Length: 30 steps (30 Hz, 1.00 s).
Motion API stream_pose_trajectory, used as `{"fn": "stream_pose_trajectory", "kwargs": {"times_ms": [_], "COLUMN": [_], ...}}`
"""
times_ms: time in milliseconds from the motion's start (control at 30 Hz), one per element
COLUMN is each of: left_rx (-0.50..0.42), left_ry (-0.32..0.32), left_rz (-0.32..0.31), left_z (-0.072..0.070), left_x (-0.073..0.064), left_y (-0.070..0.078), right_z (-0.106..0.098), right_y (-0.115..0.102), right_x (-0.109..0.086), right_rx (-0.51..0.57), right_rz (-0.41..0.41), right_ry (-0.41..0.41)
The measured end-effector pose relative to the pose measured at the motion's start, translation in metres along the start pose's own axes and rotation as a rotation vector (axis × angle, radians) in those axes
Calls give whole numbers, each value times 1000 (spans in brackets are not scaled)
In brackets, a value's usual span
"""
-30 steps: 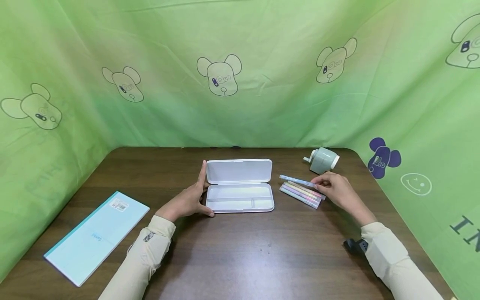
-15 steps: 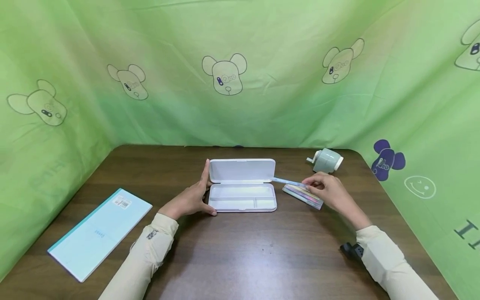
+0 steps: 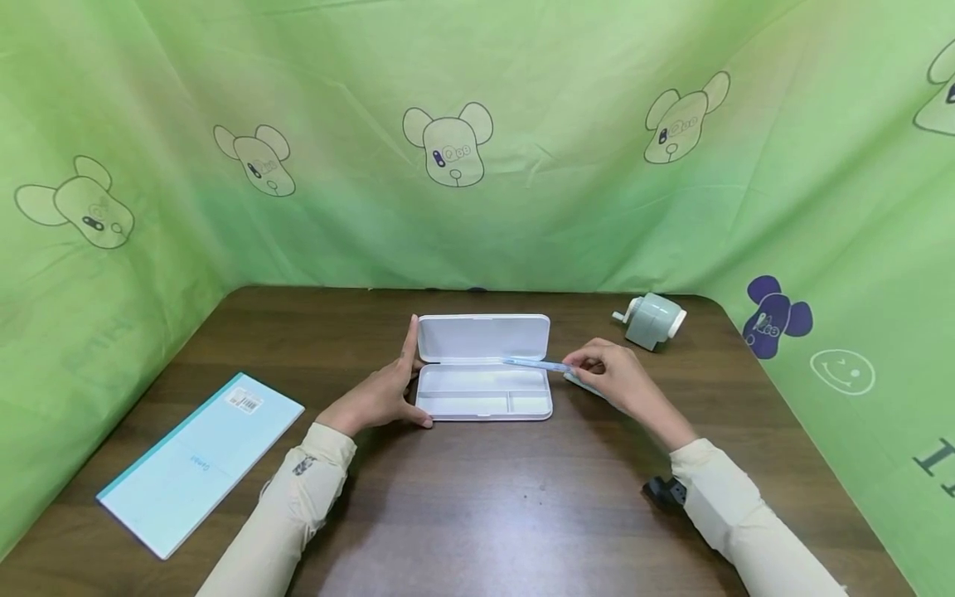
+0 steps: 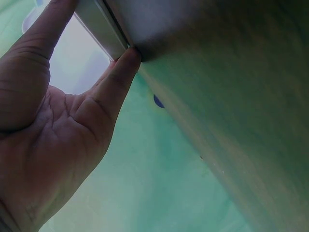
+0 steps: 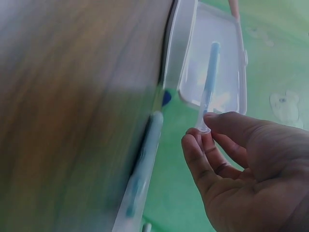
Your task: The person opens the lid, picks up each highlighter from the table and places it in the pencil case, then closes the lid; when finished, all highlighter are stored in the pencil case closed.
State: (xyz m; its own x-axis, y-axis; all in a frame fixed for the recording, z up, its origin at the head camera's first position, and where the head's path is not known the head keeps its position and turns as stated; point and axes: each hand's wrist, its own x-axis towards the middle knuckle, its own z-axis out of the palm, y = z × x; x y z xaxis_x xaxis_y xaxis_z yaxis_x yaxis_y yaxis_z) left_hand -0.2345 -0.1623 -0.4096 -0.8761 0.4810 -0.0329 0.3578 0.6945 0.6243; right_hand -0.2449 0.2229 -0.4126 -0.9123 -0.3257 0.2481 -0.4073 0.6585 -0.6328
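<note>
A white pencil case (image 3: 458, 380) lies with its lid raised, its tray split by low dividers. My left hand (image 3: 376, 396) grips the case at its left end, thumb at the front corner and fingers along the back. In the left wrist view, the left hand (image 4: 63, 116) has its fingertips on the edge of the case (image 4: 99, 29). My right hand (image 3: 613, 375) pinches a light blue marker pen (image 3: 533, 363) by one end between thumb and fingers. The pen (image 5: 211, 72) points left, over the back of the tray. Other pens (image 5: 142, 164) lie below the right hand, mostly hidden from the head view.
A grey-green crank pencil sharpener (image 3: 651, 321) stands at the back right. On the left of the wooden table (image 3: 477, 506) lies a light blue notebook (image 3: 200, 464). A green printed curtain (image 3: 358, 232) encloses the back and sides.
My right hand has carried the light blue marker pen leftward from beside the other pens to over the case. The left hand keeps its hold on the case.
</note>
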Motion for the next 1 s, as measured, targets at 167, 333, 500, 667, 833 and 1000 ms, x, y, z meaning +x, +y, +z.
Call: {"fn": "stream_pose_trajectory", "kwargs": {"times_ms": [167,333,500,667,833,1000], "left_rx": [-2,6,-17,-8,8,5], "left_ry": [19,39,45,51,30,39], "left_rz": [22,27,42,45,77,73], "left_z": [8,25,35,31,18,19], "left_x": [8,25,37,35,20,19], "left_y": [-20,-63,-85,-77,-49,-52], "right_z": [15,34,48,61,71,78], "right_y": [-13,-23,-31,-41,-49,-56], "right_x": [8,17,26,35,40,45], "right_rx": [35,59,74,79,58,69], "right_rz": [-35,-64,-61,-93,-108,-100], "right_ry": [-18,-24,-41,-48,-64,-97]}}
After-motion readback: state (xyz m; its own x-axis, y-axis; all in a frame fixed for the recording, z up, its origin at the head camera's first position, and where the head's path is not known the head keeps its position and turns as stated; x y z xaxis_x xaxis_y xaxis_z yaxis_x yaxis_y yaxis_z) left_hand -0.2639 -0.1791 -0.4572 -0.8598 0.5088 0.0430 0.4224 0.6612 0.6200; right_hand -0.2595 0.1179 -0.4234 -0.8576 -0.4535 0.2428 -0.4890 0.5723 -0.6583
